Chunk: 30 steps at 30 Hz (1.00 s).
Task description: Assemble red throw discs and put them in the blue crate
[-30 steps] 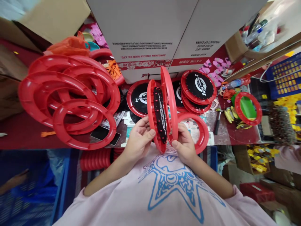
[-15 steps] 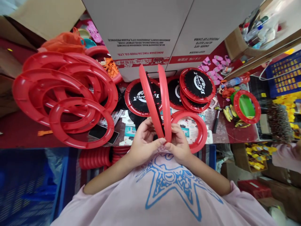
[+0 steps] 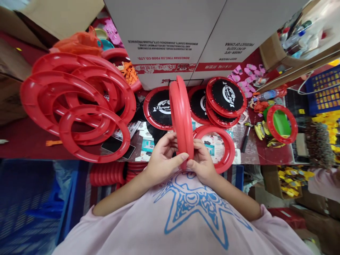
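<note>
Red plastic everywhere in this one, and the piece that matters is the pair of ring halves (image 3: 182, 117) I've got stood up on edge right in front of my chest, over the near edge of the bench (image 3: 26, 148). Left hand (image 3: 162, 161) is closed around the bottom of the left half with the thumb across the rim, right hand (image 3: 203, 164) is pinching the right half the same way, so both hands are clamped on the same assembly and neither is free. The two halves look nearly flush, with only a thin seam showing along the top. If I had to say how to do this bit well: keep the rims lined up all the way round before squeezing, then work the pressure around the edge with the thumbs instead of crushing one spot, or the far side will probably pop back open. Orientation-wise, the disc is vertical, edge toward me, flat faces pointing left and right, and the long way runs from my hands up and away toward the cardboard box (image 3: 170, 35). Finished discs (image 3: 225, 95) with black mesh lie flat behind it, and empty rings (image 3: 79, 102) are piled off to the left.
</note>
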Tool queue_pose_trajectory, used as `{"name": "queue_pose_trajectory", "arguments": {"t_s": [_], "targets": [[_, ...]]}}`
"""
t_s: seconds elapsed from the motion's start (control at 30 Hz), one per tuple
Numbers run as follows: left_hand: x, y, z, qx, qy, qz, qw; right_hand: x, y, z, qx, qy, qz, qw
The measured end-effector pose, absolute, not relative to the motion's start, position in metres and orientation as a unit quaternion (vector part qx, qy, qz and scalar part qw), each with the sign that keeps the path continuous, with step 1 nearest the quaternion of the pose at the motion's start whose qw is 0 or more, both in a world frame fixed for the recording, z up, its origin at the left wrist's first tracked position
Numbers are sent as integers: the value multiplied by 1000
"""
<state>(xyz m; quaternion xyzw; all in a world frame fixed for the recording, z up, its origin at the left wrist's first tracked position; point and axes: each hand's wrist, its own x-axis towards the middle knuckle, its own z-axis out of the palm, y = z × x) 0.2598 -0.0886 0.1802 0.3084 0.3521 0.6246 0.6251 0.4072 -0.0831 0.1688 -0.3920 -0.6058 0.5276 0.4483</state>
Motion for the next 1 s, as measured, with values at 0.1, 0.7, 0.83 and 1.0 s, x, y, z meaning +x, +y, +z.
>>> {"name": "queue_pose_trajectory", "arguments": {"t_s": [0.1,0.7,0.83,1.0], "targets": [[261,-90,179,314,344,627,624,406,-84,168,-384,-593,539,459],[257,-97,175,399,346,610,591,406,-83,169,-358,-617,534,453],[251,-100,179,432,379,580,578,410,-82,171,-365,-665,481,440],[244,-98,194,500,499,473,527,408,-81,183,-420,-780,328,328]]}}
